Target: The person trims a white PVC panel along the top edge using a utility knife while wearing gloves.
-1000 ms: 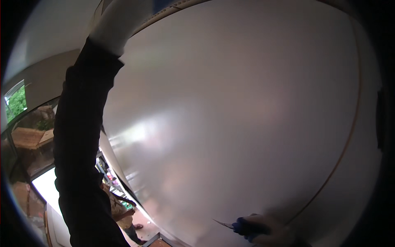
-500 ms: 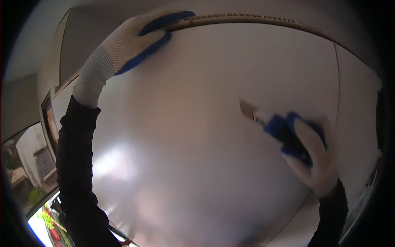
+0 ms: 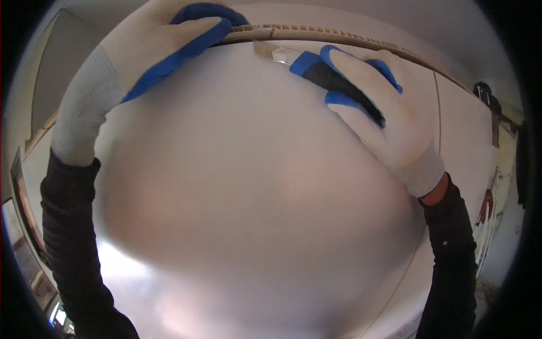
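A glossy pale panel (image 3: 243,158) stands before me, with a ridged brown strip (image 3: 316,34) along its top edge. At the upper left, my left hand (image 3: 169,45), in a white glove with blue coating, pinches the left end of this strip between thumb and fingers. My right hand (image 3: 384,107), gloved the same way, is wrapped around the black and blue handle of a putty knife (image 3: 333,82). The knife's flat blade points up and left and meets the strip's lower side, a little right of my left hand. Whether the blade tip goes behind the strip is hidden.
A thin vertical seam (image 3: 438,113) divides the panel from another pale panel (image 3: 466,130) on the right. Dark and red items hang by the wall at far right. A window (image 3: 28,260) is at the lower left, and a grey ceiling spans above.
My right hand has brought the putty knife up and left from mid-panel to the strip. My left hand keeps its hold and appears further left and higher as the view shifts.
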`<state>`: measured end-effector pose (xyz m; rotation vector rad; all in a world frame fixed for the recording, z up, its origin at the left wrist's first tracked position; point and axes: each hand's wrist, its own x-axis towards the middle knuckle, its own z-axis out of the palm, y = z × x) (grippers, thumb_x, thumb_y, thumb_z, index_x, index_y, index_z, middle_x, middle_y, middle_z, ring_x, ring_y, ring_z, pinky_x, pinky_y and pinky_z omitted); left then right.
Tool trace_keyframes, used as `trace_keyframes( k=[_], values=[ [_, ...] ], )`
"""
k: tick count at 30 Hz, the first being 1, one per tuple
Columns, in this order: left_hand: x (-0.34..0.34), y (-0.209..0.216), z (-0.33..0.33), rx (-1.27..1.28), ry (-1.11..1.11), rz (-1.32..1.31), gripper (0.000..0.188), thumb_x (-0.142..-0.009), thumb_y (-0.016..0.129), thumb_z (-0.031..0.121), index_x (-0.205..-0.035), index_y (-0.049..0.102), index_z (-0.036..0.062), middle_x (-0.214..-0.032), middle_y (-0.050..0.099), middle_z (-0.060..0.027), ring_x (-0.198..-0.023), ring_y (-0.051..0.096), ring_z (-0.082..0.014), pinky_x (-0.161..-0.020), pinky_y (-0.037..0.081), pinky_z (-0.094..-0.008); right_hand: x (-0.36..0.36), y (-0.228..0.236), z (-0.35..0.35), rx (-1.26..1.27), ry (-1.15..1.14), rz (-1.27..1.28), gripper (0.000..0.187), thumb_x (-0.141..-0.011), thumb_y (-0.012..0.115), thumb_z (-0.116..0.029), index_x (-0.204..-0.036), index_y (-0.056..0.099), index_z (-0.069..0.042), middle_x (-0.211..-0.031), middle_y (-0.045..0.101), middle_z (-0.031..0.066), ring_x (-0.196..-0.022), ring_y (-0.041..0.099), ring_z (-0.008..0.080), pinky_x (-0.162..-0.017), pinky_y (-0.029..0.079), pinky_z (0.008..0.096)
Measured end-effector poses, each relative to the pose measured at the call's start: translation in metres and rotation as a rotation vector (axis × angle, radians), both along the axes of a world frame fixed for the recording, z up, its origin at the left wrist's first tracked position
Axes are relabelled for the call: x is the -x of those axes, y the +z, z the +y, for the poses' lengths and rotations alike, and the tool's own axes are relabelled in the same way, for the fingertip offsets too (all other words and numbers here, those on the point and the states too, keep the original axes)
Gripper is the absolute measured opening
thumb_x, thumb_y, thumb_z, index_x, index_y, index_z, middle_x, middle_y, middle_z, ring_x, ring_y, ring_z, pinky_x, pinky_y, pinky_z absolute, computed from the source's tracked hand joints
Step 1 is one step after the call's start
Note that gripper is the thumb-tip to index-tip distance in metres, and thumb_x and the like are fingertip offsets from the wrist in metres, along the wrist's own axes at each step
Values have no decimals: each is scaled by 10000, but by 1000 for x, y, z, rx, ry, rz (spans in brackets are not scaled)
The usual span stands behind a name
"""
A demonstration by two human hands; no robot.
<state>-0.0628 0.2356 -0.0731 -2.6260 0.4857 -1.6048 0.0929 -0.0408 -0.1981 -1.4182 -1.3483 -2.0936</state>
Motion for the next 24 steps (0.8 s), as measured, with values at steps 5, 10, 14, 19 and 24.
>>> trace_keyframes(
  k=[5, 10, 14, 19, 24],
  values=[
    [9, -26, 11, -7, 397, -204, 463, -1009, 676, 344, -1381, 621, 74, -1338, 625, -217, -1084, 699, -294, -1004, 566, -356, 7, 4, 11, 11, -30, -20, 521, -850, 809, -102, -1349, 661, -60, -1142, 676, 138, -1013, 649, 306, -880, 523, 367],
    [26, -51, 13, -400, 498, -530, 501, -985, 704, 342, -1367, 613, 31, -1262, 672, -224, -1113, 690, -325, -1025, 543, -384, 25, 6, 24, 8, -54, -62, 516, -834, 822, -113, -1327, 678, -63, -1107, 684, 136, -983, 662, 290, -852, 536, 355],
    [14, -63, 26, -326, 428, -556, 522, -983, 710, 329, -1397, 586, 36, -1316, 647, -214, -1182, 663, -331, -1063, 517, -403, 25, 8, 29, 2, -41, -112, 499, -825, 826, -116, -1305, 696, -70, -1088, 693, 131, -949, 674, 285, -835, 544, 348],
    [15, -65, 42, -421, 508, -751, 482, -1011, 680, 283, -1415, 569, 45, -1358, 626, -206, -1261, 617, -346, -1104, 486, -421, 27, 15, 27, 25, -47, -181, 488, -833, 816, -123, -1304, 696, -74, -1082, 693, 137, -920, 680, 290, -818, 546, 340],
    [15, -62, 40, -379, 478, -677, 493, -1022, 669, 316, -1432, 557, 66, -1385, 608, -195, -1284, 601, -332, -1110, 485, -421, 25, 20, 28, 47, -49, -141, 464, -850, 803, -150, -1295, 700, -77, -1058, 699, 142, -877, 684, 304, -789, 550, 341]
  ],
)
